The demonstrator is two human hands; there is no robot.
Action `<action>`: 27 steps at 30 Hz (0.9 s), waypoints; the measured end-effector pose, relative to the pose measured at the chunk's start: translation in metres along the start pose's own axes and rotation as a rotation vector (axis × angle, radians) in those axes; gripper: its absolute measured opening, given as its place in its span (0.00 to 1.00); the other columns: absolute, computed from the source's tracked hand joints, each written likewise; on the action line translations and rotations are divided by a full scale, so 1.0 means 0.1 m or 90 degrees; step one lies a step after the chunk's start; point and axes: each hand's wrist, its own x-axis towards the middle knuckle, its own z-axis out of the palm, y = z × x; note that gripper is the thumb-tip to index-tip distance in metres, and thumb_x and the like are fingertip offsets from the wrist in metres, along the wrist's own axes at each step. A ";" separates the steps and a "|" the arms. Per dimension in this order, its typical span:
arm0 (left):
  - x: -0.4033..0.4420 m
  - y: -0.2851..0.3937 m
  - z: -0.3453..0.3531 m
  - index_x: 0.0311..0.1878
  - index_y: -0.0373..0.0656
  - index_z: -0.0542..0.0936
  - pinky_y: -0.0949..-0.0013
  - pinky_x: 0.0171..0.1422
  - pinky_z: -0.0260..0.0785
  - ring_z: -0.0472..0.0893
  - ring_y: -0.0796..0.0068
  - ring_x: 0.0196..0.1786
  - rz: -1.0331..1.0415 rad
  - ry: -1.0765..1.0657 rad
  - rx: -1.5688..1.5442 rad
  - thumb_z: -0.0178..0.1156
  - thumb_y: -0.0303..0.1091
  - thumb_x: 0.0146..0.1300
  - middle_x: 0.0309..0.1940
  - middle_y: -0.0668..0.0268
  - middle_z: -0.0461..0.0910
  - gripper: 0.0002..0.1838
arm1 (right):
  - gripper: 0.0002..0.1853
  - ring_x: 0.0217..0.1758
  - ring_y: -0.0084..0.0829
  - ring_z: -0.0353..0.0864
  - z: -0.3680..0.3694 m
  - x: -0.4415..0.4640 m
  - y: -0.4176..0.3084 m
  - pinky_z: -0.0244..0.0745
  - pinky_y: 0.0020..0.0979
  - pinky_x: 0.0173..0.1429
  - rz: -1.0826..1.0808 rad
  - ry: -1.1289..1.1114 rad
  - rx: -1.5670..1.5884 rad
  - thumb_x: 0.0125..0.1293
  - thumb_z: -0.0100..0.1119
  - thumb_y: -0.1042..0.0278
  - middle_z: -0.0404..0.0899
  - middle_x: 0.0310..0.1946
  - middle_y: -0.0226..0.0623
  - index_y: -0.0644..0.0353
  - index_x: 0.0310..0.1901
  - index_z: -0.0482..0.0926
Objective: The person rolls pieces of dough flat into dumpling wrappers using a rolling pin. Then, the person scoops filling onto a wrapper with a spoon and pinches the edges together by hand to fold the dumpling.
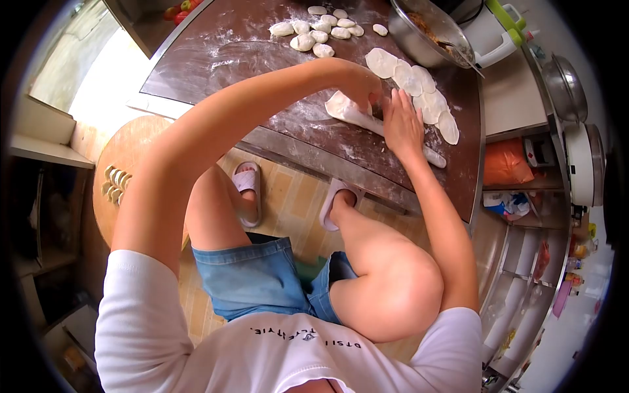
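Observation:
A rolling pin (432, 157) lies at a slant near the front edge of the floury brown table. My right hand (403, 124) rests on the pin, palm down with its fingers stretched out. My left hand (360, 85) reaches over from the left and is bent down at the pin's upper left part; its fingers are mostly hidden. A pale piece of dough (337, 105) shows at the pin's left end, beside my left hand. Flat round dough wrappers (407, 80) overlap in a row beyond my hands.
Several filled dumplings (320, 27) sit at the table's back. A metal bowl of filling (429, 33) with a spoon stands at the back right. More dumplings (116, 178) lie on a round wooden board (134, 141) at the left. Shelves (524, 262) line the right side.

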 end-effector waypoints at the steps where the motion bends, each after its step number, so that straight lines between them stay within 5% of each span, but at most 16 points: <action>1: 0.01 0.01 -0.01 0.33 0.40 0.80 0.64 0.33 0.68 0.77 0.67 0.29 -0.013 -0.024 0.041 0.61 0.37 0.43 0.26 0.61 0.79 0.14 | 0.27 0.69 0.43 0.55 0.00 0.08 0.00 0.47 0.48 0.69 0.025 -0.010 -0.008 0.69 0.34 0.54 0.61 0.62 0.52 0.69 0.60 0.63; 3: 0.05 0.05 -0.02 0.34 0.40 0.80 0.64 0.33 0.69 0.77 0.68 0.29 -0.033 -0.074 0.119 0.61 0.37 0.44 0.27 0.61 0.79 0.14 | 0.27 0.69 0.44 0.55 -0.03 -0.14 -0.06 0.47 0.48 0.69 -0.016 -0.022 0.004 0.69 0.36 0.54 0.60 0.63 0.52 0.69 0.60 0.63; 9: -0.02 -0.02 -0.01 0.33 0.39 0.77 0.64 0.34 0.69 0.78 0.70 0.33 -0.067 -0.075 -0.139 0.59 0.35 0.48 0.26 0.61 0.77 0.11 | 0.26 0.69 0.44 0.55 -0.20 -0.64 -0.19 0.46 0.49 0.69 -0.067 -0.048 0.043 0.68 0.38 0.56 0.59 0.63 0.52 0.68 0.60 0.63; 13: 0.02 0.01 -0.04 0.35 0.38 0.78 0.64 0.37 0.69 0.78 0.68 0.32 -0.026 -0.067 0.005 0.59 0.33 0.47 0.27 0.61 0.78 0.11 | 0.27 0.69 0.43 0.55 0.02 0.10 0.02 0.45 0.48 0.69 0.015 0.003 -0.002 0.69 0.34 0.54 0.61 0.63 0.51 0.68 0.59 0.65; 19: 0.11 -0.01 -0.03 0.38 0.39 0.78 0.64 0.39 0.70 0.78 0.65 0.33 -0.025 -0.134 0.046 0.59 0.33 0.47 0.31 0.60 0.80 0.14 | 0.27 0.68 0.46 0.56 -0.21 -0.66 -0.20 0.47 0.49 0.69 -0.072 -0.050 0.049 0.69 0.38 0.55 0.61 0.62 0.53 0.69 0.60 0.62; 22: -0.02 -0.04 -0.05 0.41 0.40 0.78 0.64 0.40 0.70 0.79 0.64 0.34 -0.102 -0.071 -0.143 0.60 0.33 0.45 0.34 0.59 0.80 0.16 | 0.27 0.67 0.47 0.57 -0.32 -0.83 -0.23 0.47 0.49 0.68 -0.096 -0.048 0.086 0.68 0.40 0.55 0.61 0.62 0.54 0.70 0.60 0.62; 27: -0.11 0.04 0.02 0.42 0.40 0.78 0.63 0.41 0.70 0.79 0.64 0.36 -0.003 0.006 0.013 0.60 0.32 0.46 0.34 0.59 0.80 0.17 | 0.28 0.67 0.47 0.58 -0.27 -0.74 -0.22 0.48 0.48 0.68 -0.095 -0.042 0.068 0.68 0.40 0.55 0.61 0.62 0.54 0.70 0.60 0.62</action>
